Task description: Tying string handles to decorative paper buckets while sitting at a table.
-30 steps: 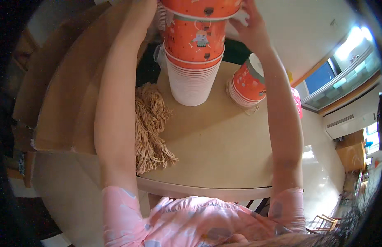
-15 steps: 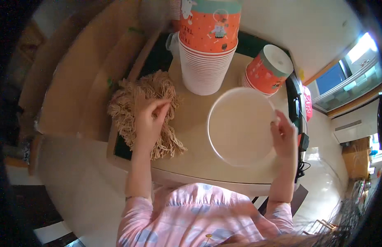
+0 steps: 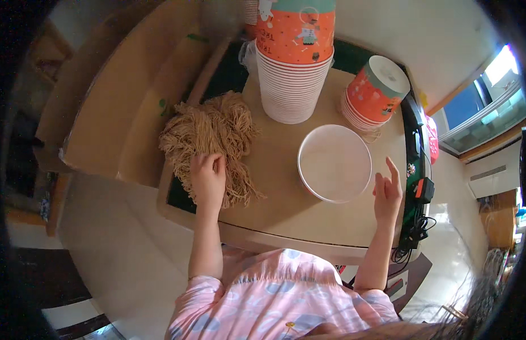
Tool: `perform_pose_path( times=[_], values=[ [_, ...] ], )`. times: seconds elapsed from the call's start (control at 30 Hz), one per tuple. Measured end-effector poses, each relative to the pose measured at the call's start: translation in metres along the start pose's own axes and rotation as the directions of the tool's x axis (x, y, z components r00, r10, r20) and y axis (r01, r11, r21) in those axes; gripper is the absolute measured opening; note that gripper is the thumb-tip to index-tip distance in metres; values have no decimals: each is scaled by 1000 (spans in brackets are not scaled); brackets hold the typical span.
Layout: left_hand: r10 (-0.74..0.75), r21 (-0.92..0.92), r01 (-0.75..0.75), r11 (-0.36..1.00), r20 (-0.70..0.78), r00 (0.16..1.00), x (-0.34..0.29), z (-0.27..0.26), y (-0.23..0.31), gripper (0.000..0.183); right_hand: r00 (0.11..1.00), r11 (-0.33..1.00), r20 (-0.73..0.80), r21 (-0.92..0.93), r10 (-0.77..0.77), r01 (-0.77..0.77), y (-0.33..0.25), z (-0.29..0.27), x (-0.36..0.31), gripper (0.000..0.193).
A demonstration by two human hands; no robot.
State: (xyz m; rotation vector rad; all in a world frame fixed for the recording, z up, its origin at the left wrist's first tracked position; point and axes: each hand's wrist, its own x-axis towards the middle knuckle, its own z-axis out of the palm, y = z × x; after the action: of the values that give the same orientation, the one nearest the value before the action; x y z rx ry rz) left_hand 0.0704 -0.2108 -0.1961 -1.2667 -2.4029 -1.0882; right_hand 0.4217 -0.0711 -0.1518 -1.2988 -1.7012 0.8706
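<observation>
My left hand rests against a shaggy bundle of tan cord at the table's left, its fingers curled in and pinched over the strands. Exactly how many strands are between the fingertips is hidden. A wide white paper tub stands mouth up in the middle right of the table, with only a pale inside visible. Just right of its rim, apart from it, hovers my right hand, index finger stretched out, the others loosely bent and holding nothing.
A tall nested stack of orange-printed tubs stands upside down at the back. Right of it is a shorter upturned stack. An open cardboard box adjoins the table's left side. Black cables and a plug hang along the right edge.
My right hand has let go of the tub, which now stands farther off on the table. My left hand has come down onto the cord. The view has shifted slightly.
</observation>
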Motion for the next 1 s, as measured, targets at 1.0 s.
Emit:
perform_pose_path(
  times=[1.0],
  values=[
    [605,-575,-252,778,580,546,-107,-11,75,11,834,275,481,792,270,-546,-12,40,-101,16]
  ],
)
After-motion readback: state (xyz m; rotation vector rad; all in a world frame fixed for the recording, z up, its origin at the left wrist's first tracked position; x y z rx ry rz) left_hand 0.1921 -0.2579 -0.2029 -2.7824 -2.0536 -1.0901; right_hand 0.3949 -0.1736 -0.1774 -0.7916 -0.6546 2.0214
